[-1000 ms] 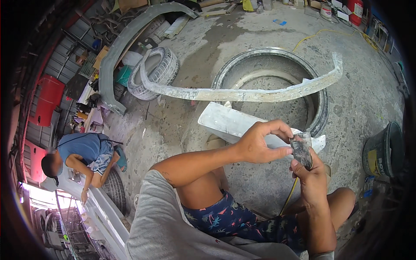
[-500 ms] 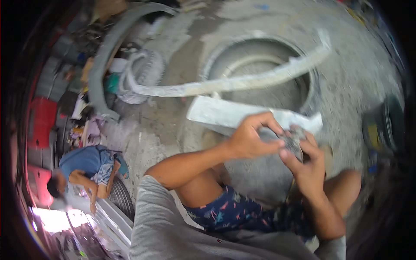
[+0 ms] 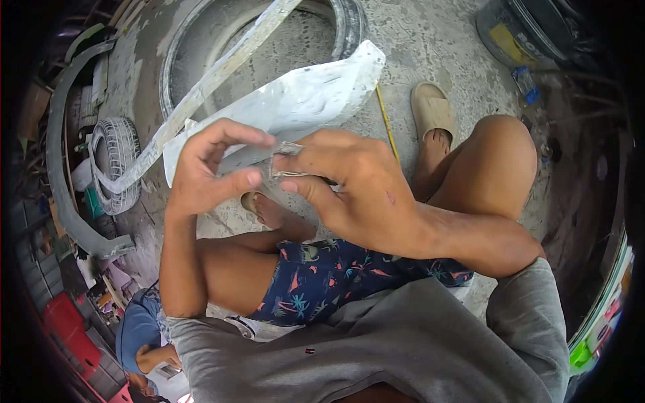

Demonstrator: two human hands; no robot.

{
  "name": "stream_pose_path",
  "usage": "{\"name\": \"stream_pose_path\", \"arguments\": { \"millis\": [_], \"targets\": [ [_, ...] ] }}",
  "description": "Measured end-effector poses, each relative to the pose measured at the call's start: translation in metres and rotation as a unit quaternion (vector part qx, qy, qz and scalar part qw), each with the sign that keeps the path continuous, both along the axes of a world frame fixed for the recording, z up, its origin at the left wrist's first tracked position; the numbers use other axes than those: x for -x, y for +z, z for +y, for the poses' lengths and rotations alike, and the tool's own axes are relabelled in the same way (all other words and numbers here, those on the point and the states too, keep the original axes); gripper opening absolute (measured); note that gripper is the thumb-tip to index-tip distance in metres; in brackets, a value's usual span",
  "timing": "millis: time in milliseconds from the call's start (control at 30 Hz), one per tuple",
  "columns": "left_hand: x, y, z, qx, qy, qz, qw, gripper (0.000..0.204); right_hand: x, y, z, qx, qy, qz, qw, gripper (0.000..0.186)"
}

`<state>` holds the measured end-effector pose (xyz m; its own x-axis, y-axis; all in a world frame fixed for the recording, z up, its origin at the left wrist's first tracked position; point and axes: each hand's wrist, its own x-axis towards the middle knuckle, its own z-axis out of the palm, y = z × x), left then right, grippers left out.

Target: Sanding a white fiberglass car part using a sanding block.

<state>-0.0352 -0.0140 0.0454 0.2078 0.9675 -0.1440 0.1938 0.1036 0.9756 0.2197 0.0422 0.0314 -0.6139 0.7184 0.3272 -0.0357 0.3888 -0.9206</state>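
Between the thumb and fingers of my right hand (image 3: pixel 359 178) is a small, thin, folded piece of worn sandpaper (image 3: pixel 289 149), grey and beige at its edges. My left hand (image 3: pixel 205 164) faces it, thumb and fingers apart, with the index fingertip close to the sandpaper's upper edge. Whether that fingertip touches it I cannot tell. Just beyond both hands lies a white, dusty, curved panel (image 3: pixel 295 94) with a scuffed right end, partly hidden behind my hands.
A large tyre (image 3: pixel 349 30) lies flat under a long white strip (image 3: pixel 225 74). Leftward are a dusty smaller tyre (image 3: pixel 124 161) and a grey arched trim (image 3: pixel 60 161). A dark bucket (image 3: pixel 500 43) stands far right. Another person (image 3: pixel 138 329) crouches at lower left.
My view has swung, so the floor things sit further left and up. My hands have drawn apart; the left has come off the sandpaper, which stays in my right hand.
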Motion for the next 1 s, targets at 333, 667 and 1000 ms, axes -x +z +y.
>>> {"name": "stream_pose_path", "arguments": {
  "millis": [333, 667, 1000],
  "targets": [
    [-0.016, -0.021, 0.028, -0.1, 0.042, 0.386, 0.916, 0.048, -0.012, 0.004, 0.0, 0.008, 0.018, 0.031, 0.999, 0.019],
    [-0.028, -0.055, 0.041, -0.169, -0.056, 0.553, 0.814, 0.072, -0.02, 0.008, 0.0, 0.04, 0.035, 0.038, 0.998, 0.017],
    [-0.03, -0.056, 0.042, -0.172, -0.049, 0.55, 0.816, 0.078, -0.026, 0.014, -0.001, 0.035, 0.05, 0.021, 0.998, 0.018]
  ]
}}
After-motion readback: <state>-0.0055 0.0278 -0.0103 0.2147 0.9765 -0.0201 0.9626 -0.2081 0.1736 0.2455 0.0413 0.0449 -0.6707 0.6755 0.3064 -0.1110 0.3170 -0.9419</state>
